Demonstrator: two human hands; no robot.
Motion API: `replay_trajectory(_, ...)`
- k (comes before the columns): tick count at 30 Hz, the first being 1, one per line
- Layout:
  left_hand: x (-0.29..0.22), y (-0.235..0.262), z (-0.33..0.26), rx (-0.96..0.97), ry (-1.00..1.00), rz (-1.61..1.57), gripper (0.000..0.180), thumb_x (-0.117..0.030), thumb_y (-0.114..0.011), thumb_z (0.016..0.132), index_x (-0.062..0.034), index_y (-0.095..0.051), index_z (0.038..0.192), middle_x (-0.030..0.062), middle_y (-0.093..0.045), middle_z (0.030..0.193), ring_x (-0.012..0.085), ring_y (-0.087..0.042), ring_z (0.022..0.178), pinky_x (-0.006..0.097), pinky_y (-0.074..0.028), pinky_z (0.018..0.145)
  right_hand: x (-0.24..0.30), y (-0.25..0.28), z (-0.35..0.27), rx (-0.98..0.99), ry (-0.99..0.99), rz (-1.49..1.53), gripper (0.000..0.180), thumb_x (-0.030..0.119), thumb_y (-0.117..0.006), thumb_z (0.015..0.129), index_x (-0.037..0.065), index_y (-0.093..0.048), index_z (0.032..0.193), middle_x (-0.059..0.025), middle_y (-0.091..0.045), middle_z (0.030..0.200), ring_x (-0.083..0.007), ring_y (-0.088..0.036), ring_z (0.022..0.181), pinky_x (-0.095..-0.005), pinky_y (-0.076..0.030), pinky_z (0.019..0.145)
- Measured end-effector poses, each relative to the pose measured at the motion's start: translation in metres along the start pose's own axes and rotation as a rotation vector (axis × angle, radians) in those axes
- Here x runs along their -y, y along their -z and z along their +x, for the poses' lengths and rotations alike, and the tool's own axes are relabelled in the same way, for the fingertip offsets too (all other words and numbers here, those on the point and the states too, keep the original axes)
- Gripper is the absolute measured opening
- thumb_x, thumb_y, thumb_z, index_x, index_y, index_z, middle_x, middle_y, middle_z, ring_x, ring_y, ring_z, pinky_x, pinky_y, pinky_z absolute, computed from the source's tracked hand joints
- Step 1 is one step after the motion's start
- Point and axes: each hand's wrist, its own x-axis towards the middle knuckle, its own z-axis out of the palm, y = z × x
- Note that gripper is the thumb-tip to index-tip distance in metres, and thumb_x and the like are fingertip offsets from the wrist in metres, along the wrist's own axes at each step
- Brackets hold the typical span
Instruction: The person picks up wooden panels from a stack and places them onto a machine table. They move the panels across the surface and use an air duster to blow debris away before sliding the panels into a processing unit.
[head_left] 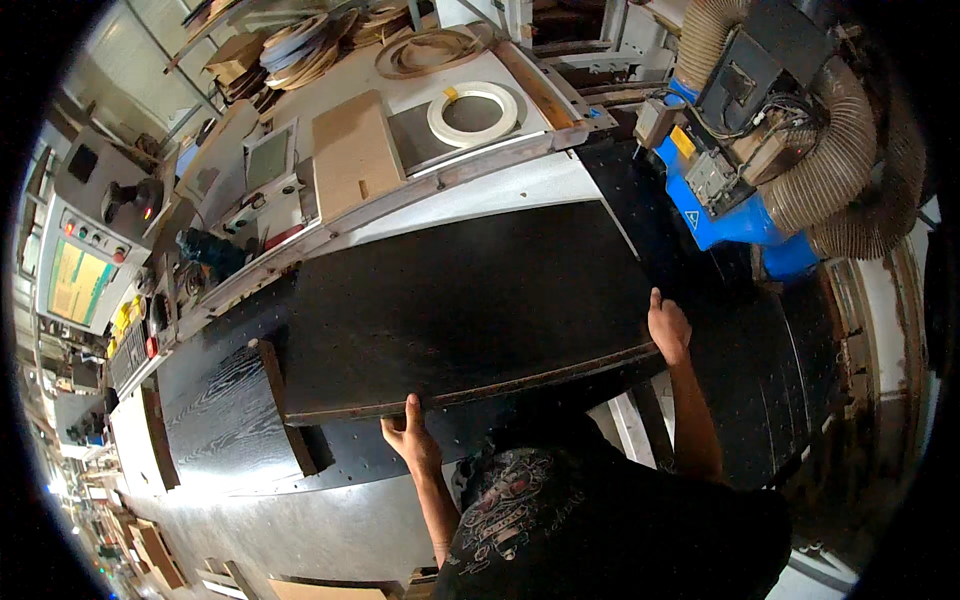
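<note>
Fingers: my left hand [411, 440] and right hand [670, 328] grasp the black board [460, 310].
Board: I think I'm steadying it.
Hands: next move needs both, kept level.

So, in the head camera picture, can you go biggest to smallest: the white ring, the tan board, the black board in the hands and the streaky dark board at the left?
1. Held black board
2. Streaky dark board
3. Tan board
4. White ring
</note>
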Motion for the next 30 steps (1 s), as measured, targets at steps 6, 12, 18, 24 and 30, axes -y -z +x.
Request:
replay_trajectory(6, 0.03, 0.004, 0.02, 0.107, 0.067, -0.035, 0.03, -0.021, -0.082, 0.097, -0.0019, -0.071, 0.117, 0.0037, -0.072, 0.103, 0.0125, -0.067, 0.089, 0.029, -0.055, 0.073, 0.041, 0.015, 0.018, -0.123, 0.04, -0.032, 0.065, 0.06, -0.048, 0.106, 0.002, -0.076, 0.114, -0.027, -0.074, 0.119, -0.0484, -0.07, 0.113, -0.0586, -0.054, 0.099)
replay_trajectory(12, 0.039, -0.032, 0.064, 0.177, 0.221, 0.118, 0.039, -0.031, -0.085, 0.095, -0.0018, -0.071, 0.117, 0.0061, -0.075, 0.102, 0.0181, -0.073, 0.089, 0.03, -0.059, 0.065, 0.059, 0.008, 0.084, -0.134, 0.13, 0.038, 0.058, 0.055, -0.054, 0.105, 0.002, -0.076, 0.113, -0.0259, -0.074, 0.119, -0.0477, -0.07, 0.113, -0.0568, -0.055, 0.098)
replay_trajectory(18, 0.053, -0.051, 0.073, 0.319, 0.272, 0.136, 0.044, -0.043, -0.082, 0.096, -0.0002, -0.076, 0.104, 0.0082, -0.076, 0.09, 0.0193, -0.075, 0.084, 0.031, -0.053, 0.061, 0.039, -0.034, 0.145, -0.295, 0.567, 0.442, 0.043, 0.032, -0.069, 0.104, -0.004, -0.071, 0.127, -0.0205, -0.077, 0.123, -0.0343, -0.074, 0.115, -0.0419, -0.056, 0.101)
replay_trajectory(24, -0.04, -0.016, 0.088, 0.823, 0.256, 0.76, 0.054, -0.05, -0.073, 0.101, 0.0034, -0.076, 0.097, 0.0121, -0.077, 0.083, 0.0183, -0.076, 0.072, 0.029, -0.046, 0.051, -0.005, -0.039, 0.152, -0.008, 0.557, 0.753, 0.048, 0.025, -0.068, 0.105, -0.006, -0.063, 0.142, -0.0209, -0.07, 0.139, -0.0249, -0.07, 0.124, -0.0359, -0.052, 0.108)
replay_trajectory(30, -0.004, 0.077, 0.216, -0.038, -0.383, 1.178, 0.074, -0.06, -0.086, 0.083, 0.002, -0.071, 0.121, 0.0233, -0.071, 0.115, 0.0391, -0.069, 0.109, 0.049, -0.055, 0.095, 0.027, -0.06, 0.147, -0.054, 0.408, 0.193, 0.091, 0.062, -0.076, 0.09, -0.004, -0.056, 0.15, -0.0262, -0.061, 0.148, -0.0429, -0.057, 0.138, -0.0493, -0.046, 0.116)
